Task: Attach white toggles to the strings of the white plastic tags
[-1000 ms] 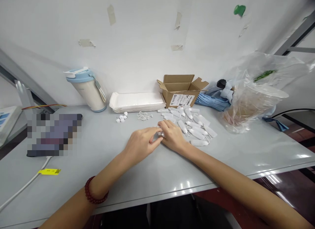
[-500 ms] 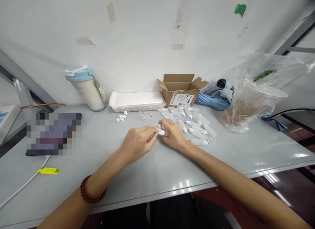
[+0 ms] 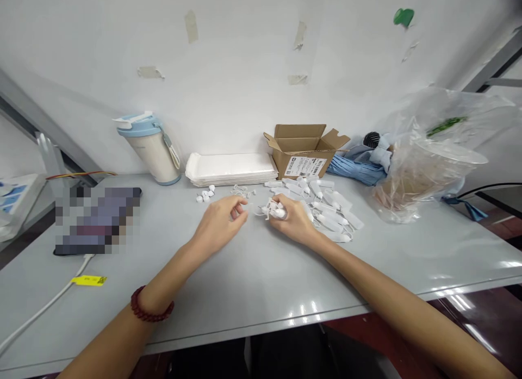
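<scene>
Bottle: small, white plastic, held in the right hand just right of frame centre. Fingers curled around it; a thin white loop or cap strap sticks out toward the left. Whether the bottle's cap is on cannot be told.

Head view, centre: left hand lies just left of the right hand, apart from it. Fingers loosely bent, thumb and forefinger close together near the tips; whether they pinch anything cannot be told at this size. A dark red bead bracelet sits on the left wrist, lower left of the frame. Both forearms rest over the grey table.

Centre right: a pile of like bottles lies on the table just beyond and to the right of the right hand, touching one another. Behind it an open cardboard box with a printed label stands against the wall.

Upper centre: a stack of white trays is left of the box. In front of the trays, a few small white caps and a cluster of thin white loops.

Upper left: a cream tumbler with a blue lid, leaning in the picture. Left edge: a pixelated dark patch, with a white cable bearing a yellow tag below it.

Right: a clear plastic bag with a blue folded umbrella beside it.
</scene>
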{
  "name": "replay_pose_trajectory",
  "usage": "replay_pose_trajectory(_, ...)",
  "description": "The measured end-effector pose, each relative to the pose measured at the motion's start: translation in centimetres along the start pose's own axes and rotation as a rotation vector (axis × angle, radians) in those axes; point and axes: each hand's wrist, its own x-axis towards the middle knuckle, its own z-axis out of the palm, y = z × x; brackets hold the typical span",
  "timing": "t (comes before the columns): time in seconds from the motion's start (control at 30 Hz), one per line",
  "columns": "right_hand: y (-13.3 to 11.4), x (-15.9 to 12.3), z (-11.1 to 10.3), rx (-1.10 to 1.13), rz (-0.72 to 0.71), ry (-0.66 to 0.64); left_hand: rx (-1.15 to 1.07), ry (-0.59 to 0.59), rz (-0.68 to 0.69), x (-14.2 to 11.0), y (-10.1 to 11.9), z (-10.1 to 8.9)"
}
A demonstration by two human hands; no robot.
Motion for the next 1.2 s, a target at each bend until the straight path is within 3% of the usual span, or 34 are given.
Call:
replay_pose_trajectory(0.13,-0.6,-0.2,0.1,0.059,-0.116,-0.061,-0.081,-0.073,0.065,-0.2,0.2,1.4)
replay_pose_trajectory(0.3,-0.7,-0.1,0.1,0.115,-0.188,-0.073,-0.080,-0.144,0.083,-0.5,0.3,1.8)
replay_pose_trajectory(0.8,-0.9,-0.2,0.0,0.119,-0.173,-0.123,0.044,-0.150,0.139,-0.5,0.2,2.2)
replay_pose_trajectory(1.03,-1.1,-0.4,0.1,0.111,-0.165,-0.137,0.019,-0.195,-0.017,-0.3,0.2,2.7)
replay_pose_trajectory(1.2,-1.3,-0.4,0.1,0.099,-0.118,-0.122,-0.066,-0.225,-0.037,-0.2,0.5,2.2)
